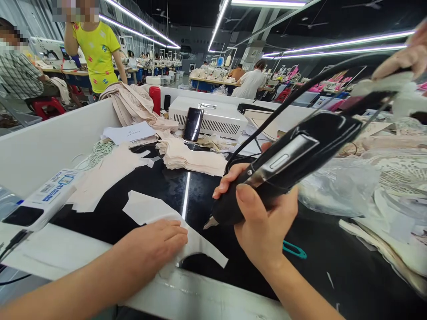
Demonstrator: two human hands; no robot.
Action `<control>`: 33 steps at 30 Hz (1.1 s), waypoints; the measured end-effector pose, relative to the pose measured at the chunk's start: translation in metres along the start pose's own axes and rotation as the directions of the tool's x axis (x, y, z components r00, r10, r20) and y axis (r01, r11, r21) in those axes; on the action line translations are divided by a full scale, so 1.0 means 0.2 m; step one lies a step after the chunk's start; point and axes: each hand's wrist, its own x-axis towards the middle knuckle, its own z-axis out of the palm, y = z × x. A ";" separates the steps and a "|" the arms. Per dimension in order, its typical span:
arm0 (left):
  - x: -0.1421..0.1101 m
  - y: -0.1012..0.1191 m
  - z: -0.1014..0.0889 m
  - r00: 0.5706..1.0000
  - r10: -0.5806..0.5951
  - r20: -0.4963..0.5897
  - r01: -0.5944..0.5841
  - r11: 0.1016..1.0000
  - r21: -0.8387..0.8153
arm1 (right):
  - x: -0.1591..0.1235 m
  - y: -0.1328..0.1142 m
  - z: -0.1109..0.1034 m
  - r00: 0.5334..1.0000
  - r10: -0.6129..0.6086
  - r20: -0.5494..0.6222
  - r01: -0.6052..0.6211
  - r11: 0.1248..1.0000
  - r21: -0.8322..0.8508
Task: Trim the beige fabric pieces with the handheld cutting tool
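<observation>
My left hand lies with its fingers stretched out on a pale, curved cut fabric piece, pressing it to the black tabletop. My right hand is wrapped round a thick black corded hand tool with a silver lever-like strip along its side. The tool tilts down to the left, and its pointed metal tip hangs just right of the fabric; whether it touches the table I cannot tell. Right of my wrist lies a teal, long-looped object.
Stacked beige fabric pieces, a phone and a white vented box stand at the back. A white power strip-like unit lies left. Plastic bags and lace pile up right. Another person's hand reaches in upper right.
</observation>
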 end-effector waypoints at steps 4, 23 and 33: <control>0.04 -0.10 -0.04 0.994 0.082 0.074 -0.084 0.996 0.026 | 0.06 -0.04 -0.06 0.999 0.035 0.003 -0.034 0.993 -0.112; 0.19 -0.01 0.08 0.995 -0.101 0.017 0.090 0.939 0.332 | -0.07 -0.11 -0.12 0.992 0.004 -0.128 -0.003 1.000 0.012; 0.26 -0.01 0.08 0.997 -0.026 0.066 0.010 0.972 0.236 | -0.08 -0.11 -0.14 0.992 -0.001 -0.123 0.003 1.000 0.010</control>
